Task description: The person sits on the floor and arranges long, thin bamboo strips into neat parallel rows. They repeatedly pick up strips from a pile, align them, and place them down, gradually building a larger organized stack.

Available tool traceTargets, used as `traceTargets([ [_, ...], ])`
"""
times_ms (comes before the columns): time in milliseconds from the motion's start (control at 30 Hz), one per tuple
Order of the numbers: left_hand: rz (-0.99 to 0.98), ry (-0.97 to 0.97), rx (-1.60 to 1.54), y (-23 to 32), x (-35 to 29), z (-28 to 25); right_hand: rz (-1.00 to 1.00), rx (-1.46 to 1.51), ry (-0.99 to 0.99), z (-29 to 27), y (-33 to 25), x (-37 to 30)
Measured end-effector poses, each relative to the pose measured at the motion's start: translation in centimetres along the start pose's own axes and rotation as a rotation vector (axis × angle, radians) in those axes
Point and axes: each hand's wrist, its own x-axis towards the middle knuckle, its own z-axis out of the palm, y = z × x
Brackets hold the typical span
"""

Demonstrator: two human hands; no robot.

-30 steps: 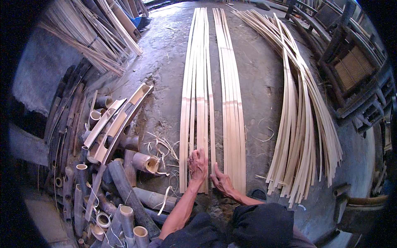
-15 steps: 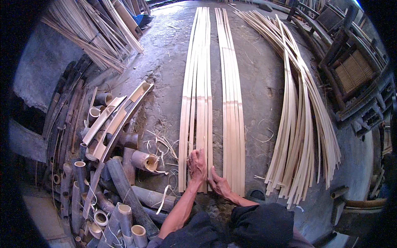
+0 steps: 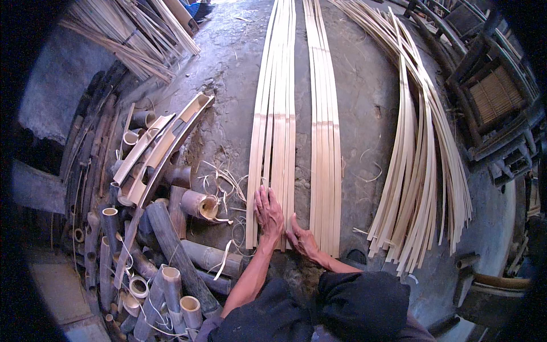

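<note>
Nearest are the person's knees in dark cloth (image 3: 364, 302), with both forearms reaching forward past them. The left hand (image 3: 269, 214) lies flattened over the near part of the left row of bamboo strips (image 3: 282, 154), its fingers stretched out and pointing away, not wrapped around anything. The right hand (image 3: 303, 239) is at the right edge of that row, near its end, its upper digit extended along the edge; its underside is hidden, so whether it pinches a strip cannot be told.

The row sits on the grey floor (image 3: 359, 114), running straight away from the person, its slats side by side with narrow gaps. A second row of bamboo strips (image 3: 326, 171) lies just to its right, roughly parallel.

Each strip looks thin, flat and light, likely springy along its length yet firm across its width. The planed faces probably slide easily against one another, and the edges may be sharp or splintery. Pressing from above with a flat palm, or taking the long edges near the close end, seems the surest hold; the far end would likely whip or sag if lifted.

To the left lie pale shavings (image 3: 228, 185), cut bamboo tubes (image 3: 181, 256) and split bamboo halves (image 3: 171, 154). To the right, a loose bamboo pile (image 3: 407, 188) fans out. Farther off are a bamboo chair (image 3: 493, 94) and a leaning bundle of strips (image 3: 125, 45). No label or writing is legible anywhere.
</note>
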Motion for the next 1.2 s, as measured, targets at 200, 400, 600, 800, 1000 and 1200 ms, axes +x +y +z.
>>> traceTargets([
  [200, -0.004, 0.02, -0.046, 0.0, 0.0, -0.1, 0.008, 0.028, -0.009, -0.9, -0.9, 0.1],
  [400, -0.033, 0.017, -0.073, 0.3, 0.2, -0.1, 0.071, -0.09, -0.076, -1.5, -2.2, 0.4],
  [600, 0.019, 0.032, -0.138, -0.9, 0.0, -0.4, -0.058, -0.041, 0.01, -0.3, -1.0, 0.1],
  [800, -0.08, 0.2, -0.186, -1.3, 0.4, -2.7, -0.042, -0.06, 0.036, -0.6, -0.3, -0.2],
  [1000, -0.232, 0.15, -0.21, -5.5, 2.5, -0.9, 0.084, -0.037, 0.013, -1.5, -1.9, -0.3],
  [1200, -0.257, 0.005, -0.432, -3.8, 3.5, -2.6, 0.078, -0.008, -0.028, -0.3, 1.7, -0.6],
])
